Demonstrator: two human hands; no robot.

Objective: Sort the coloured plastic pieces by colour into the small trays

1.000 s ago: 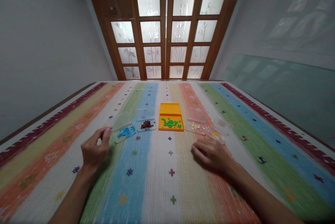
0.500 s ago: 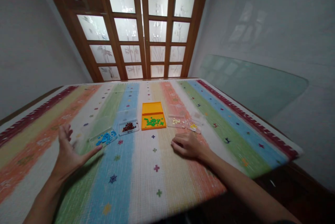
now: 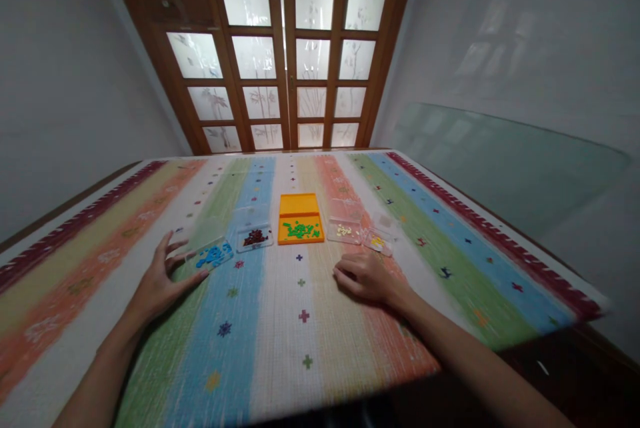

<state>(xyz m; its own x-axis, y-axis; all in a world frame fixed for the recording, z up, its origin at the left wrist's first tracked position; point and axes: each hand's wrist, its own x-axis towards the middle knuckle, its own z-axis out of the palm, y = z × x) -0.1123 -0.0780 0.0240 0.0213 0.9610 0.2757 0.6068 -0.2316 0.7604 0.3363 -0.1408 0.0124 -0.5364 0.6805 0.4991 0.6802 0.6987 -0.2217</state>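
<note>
My left hand (image 3: pixel 164 276) is open beside a clear plastic box (image 3: pixel 231 256) of small blue pieces (image 3: pixel 214 255). Its thumb reaches the box's near corner and the fingers are spread along its left side; whether they touch it I cannot tell. My right hand (image 3: pixel 364 277) rests on the tablecloth, fingers curled in, with nothing showing in them. Just beyond it stand a small clear box (image 3: pixel 386 251) with yellow pieces and another clear box (image 3: pixel 334 237) with pale pieces. An orange box (image 3: pixel 299 204), lid open, holds green pieces (image 3: pixel 301 230).
A clear box (image 3: pixel 241 247) with dark red pieces (image 3: pixel 255 237) stands between the blue pieces and the orange box. A striped tablecloth (image 3: pixel 280 348) covers the table. Wooden glazed doors (image 3: pixel 290 81) are at the far end, with a glass panel (image 3: pixel 500 148) by the right wall.
My left hand has moved in from the left, its fingers now closer around the box of blue pieces. My right hand stays where it was. The camera view has shifted slightly.
</note>
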